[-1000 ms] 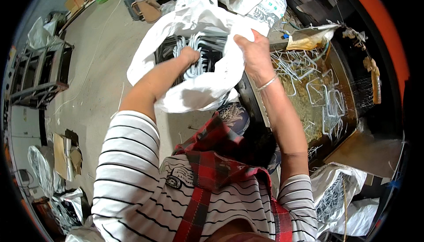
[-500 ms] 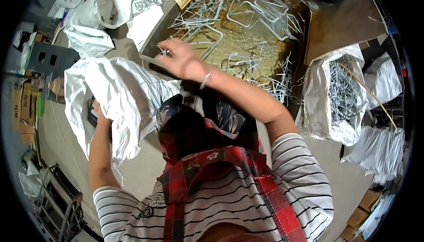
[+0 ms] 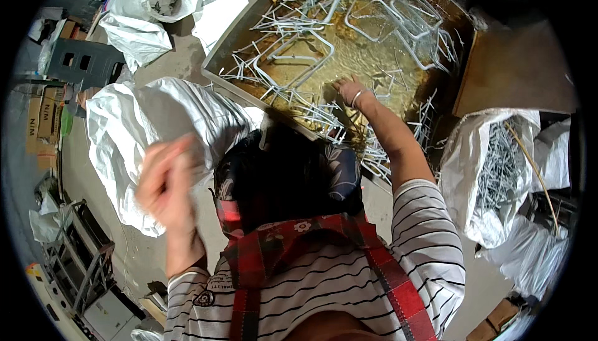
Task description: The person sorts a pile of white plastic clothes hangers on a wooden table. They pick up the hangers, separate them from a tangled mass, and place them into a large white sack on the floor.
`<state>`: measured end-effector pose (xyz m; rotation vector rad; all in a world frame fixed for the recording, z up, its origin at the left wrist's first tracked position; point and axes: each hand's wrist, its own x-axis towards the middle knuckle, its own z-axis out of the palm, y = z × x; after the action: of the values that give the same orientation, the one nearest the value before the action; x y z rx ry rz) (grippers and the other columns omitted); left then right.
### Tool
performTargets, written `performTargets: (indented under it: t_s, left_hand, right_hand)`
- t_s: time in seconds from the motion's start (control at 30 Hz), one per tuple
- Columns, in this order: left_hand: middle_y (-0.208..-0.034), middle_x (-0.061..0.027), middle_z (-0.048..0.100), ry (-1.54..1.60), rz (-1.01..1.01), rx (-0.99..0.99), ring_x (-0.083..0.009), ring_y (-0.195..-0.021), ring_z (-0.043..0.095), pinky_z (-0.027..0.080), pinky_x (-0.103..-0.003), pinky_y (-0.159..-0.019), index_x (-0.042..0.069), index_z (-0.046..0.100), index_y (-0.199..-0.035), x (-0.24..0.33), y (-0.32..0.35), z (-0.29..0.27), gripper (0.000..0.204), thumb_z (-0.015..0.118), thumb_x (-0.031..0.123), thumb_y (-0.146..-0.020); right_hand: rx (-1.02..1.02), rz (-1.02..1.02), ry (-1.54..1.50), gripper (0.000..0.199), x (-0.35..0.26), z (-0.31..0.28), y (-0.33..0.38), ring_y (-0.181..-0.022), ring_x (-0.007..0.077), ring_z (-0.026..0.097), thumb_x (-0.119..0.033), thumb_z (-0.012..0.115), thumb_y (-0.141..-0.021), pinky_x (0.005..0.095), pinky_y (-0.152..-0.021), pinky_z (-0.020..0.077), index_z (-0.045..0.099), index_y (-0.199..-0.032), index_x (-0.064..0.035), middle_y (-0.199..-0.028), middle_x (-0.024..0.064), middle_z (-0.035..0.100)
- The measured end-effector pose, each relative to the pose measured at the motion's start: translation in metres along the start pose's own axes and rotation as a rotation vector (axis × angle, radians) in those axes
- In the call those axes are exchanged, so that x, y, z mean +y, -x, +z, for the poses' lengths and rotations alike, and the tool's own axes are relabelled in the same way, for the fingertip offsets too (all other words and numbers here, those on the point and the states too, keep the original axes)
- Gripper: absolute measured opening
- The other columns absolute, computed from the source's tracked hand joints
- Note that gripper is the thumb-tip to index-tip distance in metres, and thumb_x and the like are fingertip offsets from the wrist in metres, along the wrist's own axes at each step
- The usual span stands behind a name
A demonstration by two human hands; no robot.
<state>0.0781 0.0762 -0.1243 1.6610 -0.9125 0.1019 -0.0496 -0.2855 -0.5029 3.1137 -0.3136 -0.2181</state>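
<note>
My right hand (image 3: 350, 87) is low over the shallow water in a large metal tray (image 3: 232, 37), its fingers stretched out and apart. I see nothing held in it. Bent metal rods (image 3: 324, 54) and thinner loose metal pieces (image 3: 339, 115) lie in the tray around it. My left hand (image 3: 167, 182) is raised in front of a white woven sack (image 3: 115, 138) standing open at my left. Motion smears its fingers, so whether it grips anything is unclear.
A white sack (image 3: 458, 166) full of small grey metal pieces (image 3: 496, 170) stands right of the tray, a thin stick (image 3: 532, 166) across it. A brown board (image 3: 511, 70) rises behind. At left are a dark plastic crate (image 3: 84, 61) and a metal frame (image 3: 81, 254).
My right hand has moved right, from above the tray's near left corner into the tray. My left hand has come out of the white sack and up toward me.
</note>
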Motion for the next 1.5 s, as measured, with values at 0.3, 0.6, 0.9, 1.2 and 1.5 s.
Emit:
performTargets:
  t_s: [0.3, 0.6, 0.9, 1.2, 1.5]
  left_hand:
    - [-0.097, -0.0158, 0.059, 0.212, -0.513, -0.829, -0.0208, -0.089, 0.057, 0.043, -0.026, -0.08, -0.007, 0.05, -0.118, -0.129, -0.048, 0.189, 0.059, 0.07, 0.027, -0.074]
    - [-0.084, -0.009, 0.059, 0.331, -0.461, -0.683, -0.0166, -0.075, 0.056, 0.044, -0.027, -0.067, -0.008, 0.053, -0.107, -0.204, -0.041, 0.256, 0.055, 0.073, 0.03, -0.072]
    - [-0.056, -0.0019, 0.05, 0.57, -0.886, 0.154, -0.0113, -0.04, 0.044, 0.036, -0.023, -0.036, 0.005, 0.051, -0.075, -0.19, -0.1, 0.187, 0.021, 0.061, 0.02, -0.086]
    - [-0.06, 0.0019, 0.05, 0.426, -0.502, 0.353, -0.0049, -0.046, 0.043, 0.035, -0.02, -0.041, 0.005, 0.052, -0.076, -0.186, -0.102, 0.176, 0.018, 0.061, 0.017, -0.087]
    - [-0.067, 0.0043, 0.049, 0.183, -0.69, 0.223, -0.005, -0.061, 0.04, 0.035, -0.022, -0.056, 0.003, 0.055, -0.083, -0.197, -0.085, 0.201, 0.018, 0.061, 0.019, -0.086]
  right_hand:
    - [0.118, -0.02, -0.373, 0.014, 0.063, -0.128, 0.001, -0.074, 0.0328, 0.06, -0.011, 0.065, -0.068, 0.0389, -0.061, 0.0473, 0.063, -0.082, -0.0096, -0.08, 0.0143, 0.06]
    - [0.3, -0.153, -0.489, 0.023, 0.038, -0.244, -0.022, -0.074, 0.0264, 0.06, -0.014, 0.069, -0.073, 0.0341, -0.065, 0.0479, 0.061, -0.092, -0.0035, -0.077, 0.0118, 0.06]
    - [0.41, 0.235, -0.784, 0.023, 0.049, -0.133, -0.093, -0.08, 0.0227, 0.062, -0.011, 0.055, -0.082, 0.0346, -0.075, 0.0496, 0.061, -0.104, -0.0085, -0.089, 0.0124, 0.065]
    - [-0.075, -0.049, -0.317, 0.067, -0.038, -0.05, -0.129, -0.093, 0.0278, 0.06, 0.0, 0.053, -0.076, 0.0389, -0.076, 0.0478, 0.028, -0.137, -0.0113, -0.108, 0.0146, 0.06]
    - [-0.32, -0.046, -0.029, 0.018, -0.01, -0.082, -0.093, -0.079, 0.0272, 0.065, -0.021, 0.054, -0.082, 0.0408, -0.063, 0.0488, 0.064, -0.092, -0.0095, -0.083, 0.0088, 0.067]
